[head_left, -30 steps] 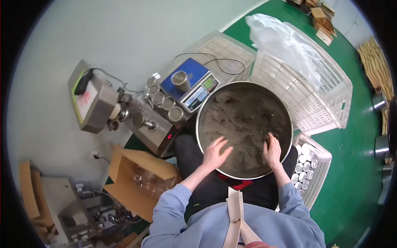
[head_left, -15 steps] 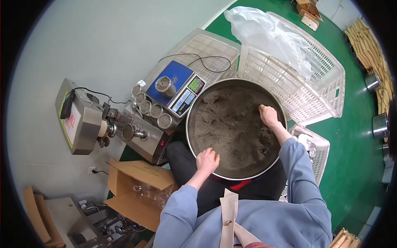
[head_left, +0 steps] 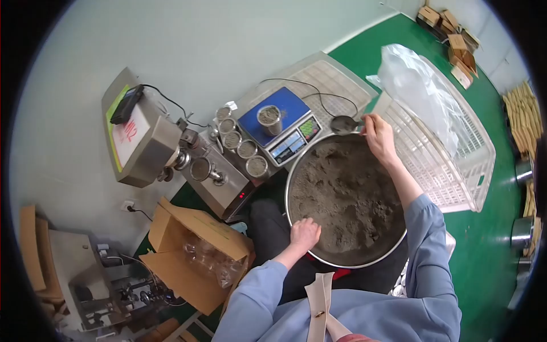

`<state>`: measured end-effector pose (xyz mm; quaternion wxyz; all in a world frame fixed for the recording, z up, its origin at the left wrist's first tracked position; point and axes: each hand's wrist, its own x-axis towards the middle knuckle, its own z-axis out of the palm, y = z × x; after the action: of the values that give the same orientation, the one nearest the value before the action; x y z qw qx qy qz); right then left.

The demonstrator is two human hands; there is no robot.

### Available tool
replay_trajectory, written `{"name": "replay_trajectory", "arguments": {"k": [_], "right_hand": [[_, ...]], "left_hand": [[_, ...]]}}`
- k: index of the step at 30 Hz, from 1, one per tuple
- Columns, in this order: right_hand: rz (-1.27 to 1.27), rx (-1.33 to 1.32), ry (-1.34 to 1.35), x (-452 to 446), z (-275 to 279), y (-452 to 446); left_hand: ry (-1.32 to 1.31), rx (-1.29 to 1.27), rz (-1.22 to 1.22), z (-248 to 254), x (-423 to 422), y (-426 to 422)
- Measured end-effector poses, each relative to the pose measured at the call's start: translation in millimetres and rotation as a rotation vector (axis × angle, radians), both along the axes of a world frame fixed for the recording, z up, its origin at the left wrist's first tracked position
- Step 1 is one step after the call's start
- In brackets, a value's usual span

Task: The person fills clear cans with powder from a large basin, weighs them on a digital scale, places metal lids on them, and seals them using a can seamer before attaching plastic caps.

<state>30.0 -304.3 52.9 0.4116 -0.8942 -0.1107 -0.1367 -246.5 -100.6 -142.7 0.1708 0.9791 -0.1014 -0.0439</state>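
Note:
A wide round metal basin (head_left: 342,199) full of grey-brown powder rests at my lap. My right hand (head_left: 378,135) grips the handle of a dark round scoop (head_left: 344,125) above the basin's far rim. On the basin's near left rim lies my left hand (head_left: 305,233), its fingers bent over the edge; whether it holds anything is hidden. A jar filled with powder (head_left: 269,117) stands on the blue-topped scale (head_left: 289,107). Several filled jars (head_left: 256,166) line the scale's left side.
On the left is a steel machine (head_left: 219,185) with a red display. A cardboard box (head_left: 208,228) of clear jars lies below it. A white crate (head_left: 433,154) with a plastic bag (head_left: 419,85) stands at the right. Another machine (head_left: 80,279) is at the lower left.
My right hand has moved from inside the basin to beyond its far rim, and the scoop now shows in it. My left hand stays at the near left rim. The view has shifted.

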Motion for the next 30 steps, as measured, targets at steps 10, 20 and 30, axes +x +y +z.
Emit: {"name": "replay_trajectory", "arguments": {"k": [10,20,30], "right_hand": [[0.132,-0.097,0.018,81,-4,192],[0.165,0.049,0.274,103,-48,215],[0.077,0.705,0.708,107,-67,140]], "left_hand": [[-0.126,-0.035,0.042,-6,-2,-1],[-0.147,-0.088,0.055,-6,-2,1],[-0.152,-0.068,0.050,-7,-2,0]]}}
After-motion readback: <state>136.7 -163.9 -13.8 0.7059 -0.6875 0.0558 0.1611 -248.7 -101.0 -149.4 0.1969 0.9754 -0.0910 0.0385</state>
